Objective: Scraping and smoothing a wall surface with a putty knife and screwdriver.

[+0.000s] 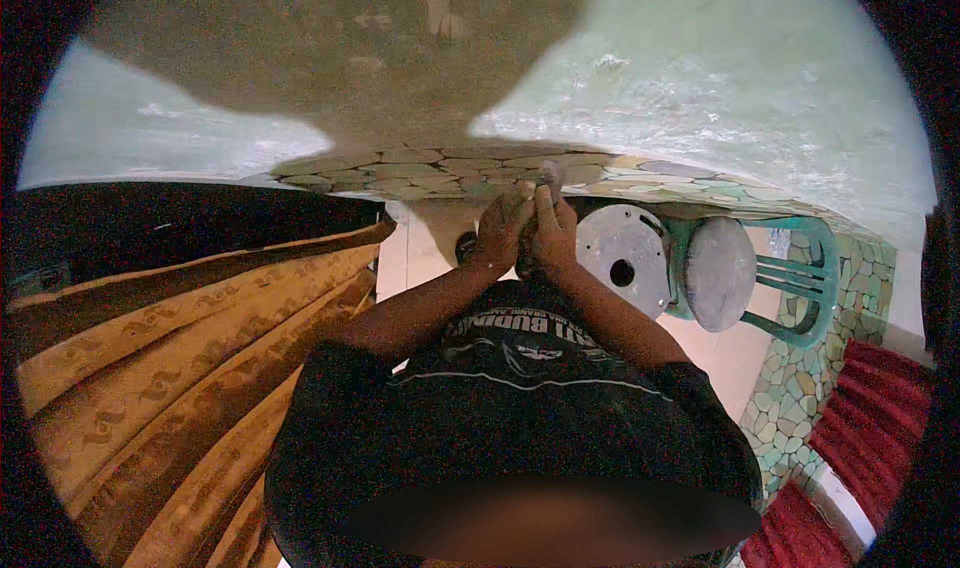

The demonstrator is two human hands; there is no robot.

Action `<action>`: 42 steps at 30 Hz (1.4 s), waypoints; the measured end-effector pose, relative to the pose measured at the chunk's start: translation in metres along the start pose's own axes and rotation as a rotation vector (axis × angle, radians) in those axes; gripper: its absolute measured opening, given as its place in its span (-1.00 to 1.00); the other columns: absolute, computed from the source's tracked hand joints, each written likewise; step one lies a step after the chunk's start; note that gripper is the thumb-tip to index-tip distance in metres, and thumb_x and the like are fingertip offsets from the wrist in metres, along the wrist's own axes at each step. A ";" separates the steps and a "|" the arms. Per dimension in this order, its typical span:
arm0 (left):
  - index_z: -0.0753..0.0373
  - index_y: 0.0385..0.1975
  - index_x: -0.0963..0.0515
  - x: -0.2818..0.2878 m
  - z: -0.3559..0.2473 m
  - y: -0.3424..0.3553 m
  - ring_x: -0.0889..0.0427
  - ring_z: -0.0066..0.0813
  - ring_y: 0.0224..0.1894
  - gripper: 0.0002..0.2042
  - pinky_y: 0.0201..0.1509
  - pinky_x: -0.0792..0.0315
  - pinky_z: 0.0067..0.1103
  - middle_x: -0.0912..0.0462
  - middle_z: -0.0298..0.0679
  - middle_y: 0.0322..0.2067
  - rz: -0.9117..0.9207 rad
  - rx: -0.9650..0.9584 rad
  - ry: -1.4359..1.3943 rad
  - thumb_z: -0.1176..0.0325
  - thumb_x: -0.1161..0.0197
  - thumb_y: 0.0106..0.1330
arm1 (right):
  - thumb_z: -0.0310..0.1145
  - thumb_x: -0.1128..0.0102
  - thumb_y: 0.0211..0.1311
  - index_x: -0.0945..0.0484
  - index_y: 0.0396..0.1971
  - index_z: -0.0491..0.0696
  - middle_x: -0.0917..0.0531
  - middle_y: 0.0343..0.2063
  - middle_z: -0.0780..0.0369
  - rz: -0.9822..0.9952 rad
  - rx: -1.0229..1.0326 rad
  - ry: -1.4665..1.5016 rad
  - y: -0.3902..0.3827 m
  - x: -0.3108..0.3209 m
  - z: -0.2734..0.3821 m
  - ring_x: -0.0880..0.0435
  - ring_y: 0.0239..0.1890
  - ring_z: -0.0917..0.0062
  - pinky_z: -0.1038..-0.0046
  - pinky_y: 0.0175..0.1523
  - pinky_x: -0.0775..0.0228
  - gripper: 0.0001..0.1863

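Note:
Close together in front of my body, near the wall, are my left hand (pixel 500 233) and my right hand (pixel 553 230). Both have their fingers curled inward. A small greyish piece (pixel 549 173) sticks up at the fingertips of my right hand, its kind too blurred to name. What lies between the palms is dark and mostly hidden by the fingers. Just right of my right hand stands a round grey disc (pixel 595 238) with a dark hole and small slots. Beyond it, a plain grey round slab (pixel 720 273) rests on a green plastic chair (pixel 800 278).
Ahead rises a pale green wall (pixel 720 78) with a stone-patterned lower band (pixel 430 168) and a large shadow. An orange-brown curtain (pixel 200 388) hangs at left, beside a dark surface (pixel 200 223). Red cloth (pixel 870 428) is at lower right, near stone-patterned flooring (pixel 790 398).

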State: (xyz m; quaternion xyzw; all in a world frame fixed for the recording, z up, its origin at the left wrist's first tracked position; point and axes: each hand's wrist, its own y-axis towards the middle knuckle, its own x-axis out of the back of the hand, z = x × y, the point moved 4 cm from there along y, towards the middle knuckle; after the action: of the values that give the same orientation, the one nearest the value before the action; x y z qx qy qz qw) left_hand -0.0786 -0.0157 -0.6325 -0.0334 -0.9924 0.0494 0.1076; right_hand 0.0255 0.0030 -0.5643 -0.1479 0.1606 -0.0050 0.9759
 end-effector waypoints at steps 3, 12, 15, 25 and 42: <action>0.33 -0.04 -0.36 -0.002 -0.004 0.000 -0.34 0.06 0.02 -0.65 0.05 -0.26 -0.19 -0.33 0.10 -0.01 0.023 -0.034 -0.171 0.27 -0.04 0.24 | -0.12 0.11 0.29 -0.49 -0.32 -0.21 -0.56 -0.51 0.21 -0.035 0.076 -0.377 0.002 0.007 -0.011 -0.49 -0.45 0.53 0.46 -0.32 -0.34 -0.59; 0.27 -0.02 -0.36 -0.001 -0.029 0.025 -0.38 0.08 -0.05 -0.64 -0.02 -0.29 -0.19 -0.41 0.07 -0.09 0.110 0.026 0.244 0.30 -0.02 0.18 | -0.12 0.08 0.26 -0.49 -0.36 -0.25 -0.57 -0.56 0.13 -0.146 0.170 -0.101 0.033 0.014 -0.029 -0.49 -0.47 0.47 0.40 -0.34 -0.32 -0.57; 0.26 -0.11 -0.44 0.000 -0.021 0.013 -0.41 0.09 -0.10 -0.69 -0.06 -0.31 -0.19 -0.45 0.05 -0.13 -0.186 -0.243 0.399 0.30 -0.03 0.17 | -0.12 0.06 0.25 -0.50 -0.35 -0.24 -0.58 -0.53 0.12 -0.094 0.175 -0.358 0.018 0.008 -0.015 -0.50 -0.45 0.45 0.40 -0.33 -0.32 -0.58; 0.25 -0.06 -0.40 -0.006 0.007 0.012 -0.41 0.11 -0.09 -0.63 -0.05 -0.30 -0.14 -0.45 0.07 -0.11 -0.123 -0.376 0.642 0.30 -0.10 0.11 | -0.16 0.06 0.25 -0.47 -0.44 -0.25 -0.55 -0.57 0.11 -0.109 0.114 -0.262 0.022 0.011 -0.029 -0.44 -0.51 0.51 0.40 -0.39 -0.27 -0.61; 0.27 -0.12 -0.42 -0.005 -0.021 0.022 -0.42 0.05 -0.14 -0.74 -0.08 -0.28 -0.21 -0.41 0.10 -0.09 -0.224 -0.333 0.567 0.34 0.03 0.24 | -0.12 0.05 0.26 -0.45 -0.60 -0.15 -0.43 -0.68 0.35 -0.206 0.205 -0.381 0.033 0.009 -0.014 -0.33 -0.61 0.65 0.53 -0.47 -0.20 -0.60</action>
State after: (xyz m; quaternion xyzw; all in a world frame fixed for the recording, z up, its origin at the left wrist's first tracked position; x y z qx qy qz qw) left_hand -0.0678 0.0073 -0.6159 0.0461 -0.9149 -0.1365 0.3771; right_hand 0.0282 0.0296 -0.5893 -0.0621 -0.0438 -0.0929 0.9928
